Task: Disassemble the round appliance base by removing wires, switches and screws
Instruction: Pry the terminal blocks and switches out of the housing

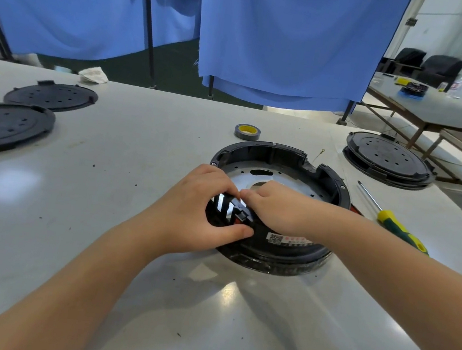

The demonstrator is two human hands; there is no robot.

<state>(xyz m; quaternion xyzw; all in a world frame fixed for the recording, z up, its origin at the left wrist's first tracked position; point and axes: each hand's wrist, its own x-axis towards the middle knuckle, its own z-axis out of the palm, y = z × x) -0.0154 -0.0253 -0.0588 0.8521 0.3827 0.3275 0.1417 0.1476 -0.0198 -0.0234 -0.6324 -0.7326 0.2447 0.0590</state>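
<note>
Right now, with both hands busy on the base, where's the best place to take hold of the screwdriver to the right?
Take the yellow-and-green-handled screwdriver by its thick handle, from above. It lies flat on the white table, steel shaft pointing away, handle nearest the right hand.

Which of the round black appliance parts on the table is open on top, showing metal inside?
The round base under both hands: its silver metal plate shows inside. The two discs at left and the base at right have closed black tops.

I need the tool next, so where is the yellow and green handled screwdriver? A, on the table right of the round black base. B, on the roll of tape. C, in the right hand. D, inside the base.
A: the yellow and green handled screwdriver lies on the white table, right of the round black base.
</note>
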